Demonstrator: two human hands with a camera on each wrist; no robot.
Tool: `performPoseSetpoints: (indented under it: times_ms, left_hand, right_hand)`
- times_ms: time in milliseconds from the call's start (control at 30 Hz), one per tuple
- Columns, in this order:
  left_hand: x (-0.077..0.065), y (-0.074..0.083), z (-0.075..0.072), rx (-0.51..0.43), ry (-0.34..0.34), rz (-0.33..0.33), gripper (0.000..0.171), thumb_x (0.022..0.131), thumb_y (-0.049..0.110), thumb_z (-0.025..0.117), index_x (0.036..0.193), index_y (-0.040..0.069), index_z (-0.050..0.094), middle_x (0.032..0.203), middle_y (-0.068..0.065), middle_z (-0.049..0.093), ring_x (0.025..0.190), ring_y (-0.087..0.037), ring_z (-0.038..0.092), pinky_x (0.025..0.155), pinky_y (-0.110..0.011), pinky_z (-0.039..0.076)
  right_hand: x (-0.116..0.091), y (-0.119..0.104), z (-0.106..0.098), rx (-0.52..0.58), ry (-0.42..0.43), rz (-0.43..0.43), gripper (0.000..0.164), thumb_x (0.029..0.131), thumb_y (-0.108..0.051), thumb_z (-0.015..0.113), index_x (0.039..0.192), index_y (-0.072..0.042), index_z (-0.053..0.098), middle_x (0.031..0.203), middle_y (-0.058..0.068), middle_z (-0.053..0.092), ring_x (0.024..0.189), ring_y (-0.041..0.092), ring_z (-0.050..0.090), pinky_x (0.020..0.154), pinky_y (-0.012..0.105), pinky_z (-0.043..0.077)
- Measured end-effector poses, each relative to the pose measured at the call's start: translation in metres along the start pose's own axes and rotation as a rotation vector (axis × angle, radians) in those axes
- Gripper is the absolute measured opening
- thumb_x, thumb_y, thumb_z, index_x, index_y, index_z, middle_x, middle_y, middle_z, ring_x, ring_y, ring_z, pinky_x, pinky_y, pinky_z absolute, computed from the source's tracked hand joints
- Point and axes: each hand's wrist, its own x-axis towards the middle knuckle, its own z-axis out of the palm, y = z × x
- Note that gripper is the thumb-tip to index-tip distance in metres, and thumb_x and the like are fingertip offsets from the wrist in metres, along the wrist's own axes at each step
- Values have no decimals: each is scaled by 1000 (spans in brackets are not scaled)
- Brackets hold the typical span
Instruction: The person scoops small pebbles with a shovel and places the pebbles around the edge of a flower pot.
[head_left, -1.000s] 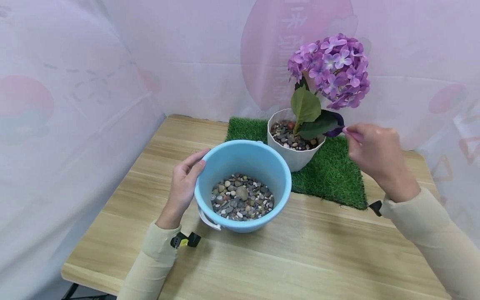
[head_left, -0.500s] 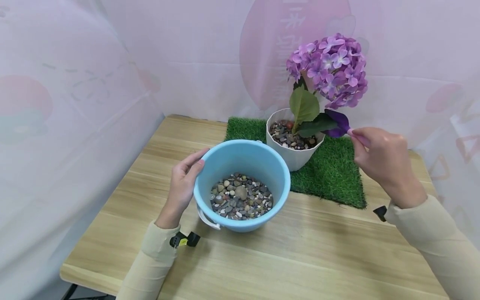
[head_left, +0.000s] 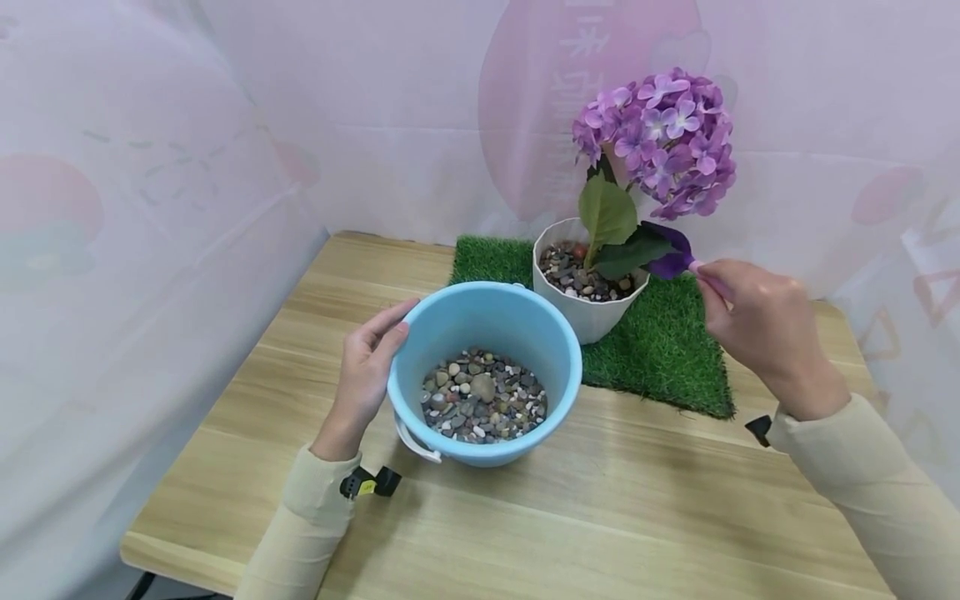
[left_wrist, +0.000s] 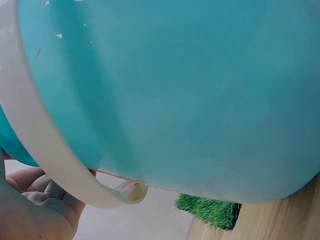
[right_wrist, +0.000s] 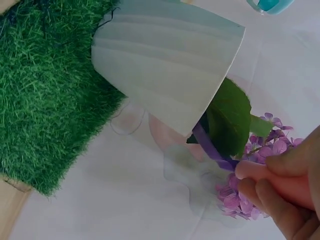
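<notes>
My left hand [head_left: 362,375] holds the side of a light blue bucket [head_left: 517,321], thumb at the rim and fingers along the wall. Pebbles [head_left: 483,408] cover the bucket's bottom. In my right hand [head_left: 772,333] I pinch the pink handle [right_wrist: 255,171] of a small purple trowel [head_left: 671,265]. The trowel's blade is at the right rim of a white flowerpot [head_left: 592,317], partly hidden behind a dark leaf. Pebbles and dark soil fill the pot around a purple hydrangea [head_left: 663,142]. The bucket's white carrying handle [left_wrist: 47,132] hangs down near my left wrist.
The flowerpot stands on a green artificial turf mat [head_left: 667,358] at the back of the wooden table [head_left: 600,500], behind and right of the bucket. Printed cloth [head_left: 405,150] hangs behind the table and at its sides.
The trowel has drawn right, showing more of its blade beside the leaf, then shifted slightly back left toward the pot. My left hand and the bucket have stayed in place.
</notes>
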Motion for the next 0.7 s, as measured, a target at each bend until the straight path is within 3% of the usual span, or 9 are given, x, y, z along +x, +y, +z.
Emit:
performPoseSetpoints:
  times_ms: [167,300,400,533,633,700]
  left_hand:
    - [0,-2,0,-2,-1,12,40,111,14,50,146,-5,58,146,-21,64,119,-7,70,100,-26,62]
    - [-1,-3,0,-8,1,13,41,111,13,50,146,-7,57,145,-22,64,117,-3,70,99,-26,63]
    - [-1,-3,1,-12,3,11,41,111,13,50,145,-7,57,145,-22,64,116,-2,70,99,-25,63]
    - [-1,-3,1,-12,7,7,40,111,13,50,146,-5,58,146,-22,64,117,-4,70,99,-25,63]
    - [-1,-2,1,-12,9,7,40,110,13,50,146,-3,59,146,-21,64,119,-5,70,100,-26,62]
    - [-1,-2,1,-10,10,6,40,110,13,50,145,-3,59,146,-21,64,119,-6,70,100,-26,62]
  right_hand:
    - [-3,0,1,-2,15,7,18,87,10,73,105,9,77,96,26,79,75,43,77,65,50,65]
    - [-7,1,-3,10,41,53,19,89,6,74,107,7,78,101,25,79,82,42,78,86,26,63]
    - [-9,3,-10,-2,74,79,19,91,2,73,109,6,78,103,23,80,84,43,78,102,3,47]
    - [-9,1,-21,-17,156,118,17,92,-4,75,106,3,80,99,21,80,79,44,78,96,-12,32]
    - [-8,-4,-29,12,251,164,15,89,-8,79,99,2,82,93,22,80,91,9,81,89,-13,35]
    - [-6,-12,-33,55,322,188,14,87,-8,82,94,4,83,87,24,78,94,-16,70,84,-12,38]
